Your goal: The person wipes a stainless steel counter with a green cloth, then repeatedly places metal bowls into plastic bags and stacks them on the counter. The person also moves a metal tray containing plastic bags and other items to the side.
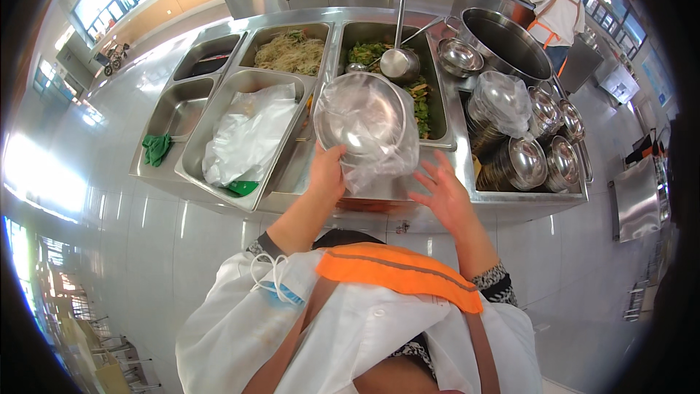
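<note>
My left hand (327,174) grips the near left edge of a round stainless steel bowl (363,112) wrapped in a clear plastic bag (385,167). The bag hangs loose in folds along the near side. To the right of the bowl, my right hand (440,189) is spread with nothing in it, apart from the bag. The bowl hides part of a deep steel pan (445,134) of leafy green food (422,112). In that pan a long-handled steel ladle (400,65) stands with its handle pointing up.
A tilted steel tray (186,161) at left holds white plastic bags (249,131). Noodle-like food (290,53) fills a pan behind. A green cloth (157,149) lies at the counter's left end. Stacked steel bowls (528,164) and a large pot (506,44) stand right. A person (555,8) works beyond.
</note>
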`<state>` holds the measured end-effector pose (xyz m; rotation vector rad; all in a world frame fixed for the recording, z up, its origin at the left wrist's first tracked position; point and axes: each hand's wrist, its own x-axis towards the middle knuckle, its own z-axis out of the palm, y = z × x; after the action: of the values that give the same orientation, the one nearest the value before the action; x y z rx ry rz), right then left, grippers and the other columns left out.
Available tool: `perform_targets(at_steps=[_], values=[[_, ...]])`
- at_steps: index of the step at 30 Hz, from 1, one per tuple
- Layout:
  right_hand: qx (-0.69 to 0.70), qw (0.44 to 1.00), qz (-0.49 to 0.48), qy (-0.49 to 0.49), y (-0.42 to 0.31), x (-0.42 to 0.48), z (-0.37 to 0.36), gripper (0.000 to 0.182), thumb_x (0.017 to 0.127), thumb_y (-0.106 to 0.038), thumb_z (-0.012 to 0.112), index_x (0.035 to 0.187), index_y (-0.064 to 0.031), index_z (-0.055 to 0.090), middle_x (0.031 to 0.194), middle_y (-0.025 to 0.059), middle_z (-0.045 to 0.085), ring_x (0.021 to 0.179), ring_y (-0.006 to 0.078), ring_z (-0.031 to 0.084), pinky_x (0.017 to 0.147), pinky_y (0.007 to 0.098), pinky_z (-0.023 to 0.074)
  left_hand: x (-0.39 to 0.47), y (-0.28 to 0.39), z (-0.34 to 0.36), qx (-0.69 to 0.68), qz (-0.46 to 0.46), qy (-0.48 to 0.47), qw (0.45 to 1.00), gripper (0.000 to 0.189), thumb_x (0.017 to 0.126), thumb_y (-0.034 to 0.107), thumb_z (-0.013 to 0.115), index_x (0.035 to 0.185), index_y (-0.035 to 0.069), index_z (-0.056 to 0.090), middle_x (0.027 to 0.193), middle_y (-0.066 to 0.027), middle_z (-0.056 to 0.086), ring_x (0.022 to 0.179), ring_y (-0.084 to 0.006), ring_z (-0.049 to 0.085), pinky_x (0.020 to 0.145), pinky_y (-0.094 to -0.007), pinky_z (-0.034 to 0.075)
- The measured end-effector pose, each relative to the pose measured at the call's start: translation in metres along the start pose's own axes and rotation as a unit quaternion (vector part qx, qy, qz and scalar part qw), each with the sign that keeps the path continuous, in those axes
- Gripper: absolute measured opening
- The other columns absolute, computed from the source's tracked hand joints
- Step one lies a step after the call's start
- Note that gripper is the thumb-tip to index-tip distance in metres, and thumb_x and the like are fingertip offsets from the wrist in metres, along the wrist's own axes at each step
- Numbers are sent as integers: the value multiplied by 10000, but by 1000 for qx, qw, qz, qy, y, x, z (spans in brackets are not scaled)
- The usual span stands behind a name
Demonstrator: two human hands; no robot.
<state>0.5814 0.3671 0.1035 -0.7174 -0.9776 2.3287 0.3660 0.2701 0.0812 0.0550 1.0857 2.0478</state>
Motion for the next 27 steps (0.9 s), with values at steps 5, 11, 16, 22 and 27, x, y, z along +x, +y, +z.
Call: perform_targets(at_steps=[5,11,16,22,27], values=[[-183,974,1,-131,14,11,18,537,898,-205,518,1376,-114,291,1195,95,515,955,192,579,769,301,498,-10,2,9,-10,-74,-1,997,479,797,23,494,1261,50,379,1074,-131,508,946,-277,559,825,-426,499],[18,997,-61,-52,4,3,7,276,885,-83,507,1155,-30,532,1027,107,602,823,172,608,700,281,507,5,20,-25,-174,-248,-139,943,391,867,125,412,1219,-45,432,1176,-200,528,1065,-329,545,937,-482,425],[-215,871,89,-433,-4,-8,22,230,884,-80,521,1100,-23,577,960,115,630,835,154,612,712,276,499,-2,3,-35,-262,-165,-264,914,398,904,192,431,1257,9,445,1242,-153,503,1112,-275,515,970,-449,401],[-343,900,-259,-78,-17,1,39,259,866,-29,521,1120,-6,563,948,86,616,810,143,603,746,272,485,-4,3,-35,-253,-141,-257,922,392,902,216,442,1249,34,454,1231,-134,507,1105,-269,513,956,-435,412],[-278,896,-337,-76,-15,8,65,299,852,-10,510,1148,-9,550,1076,73,576,945,143,567,852,278,436,-10,-7,-25,-246,-150,-269,919,387,900,236,451,1243,55,462,1222,-118,511,1099,-263,512,944,-423,422]])
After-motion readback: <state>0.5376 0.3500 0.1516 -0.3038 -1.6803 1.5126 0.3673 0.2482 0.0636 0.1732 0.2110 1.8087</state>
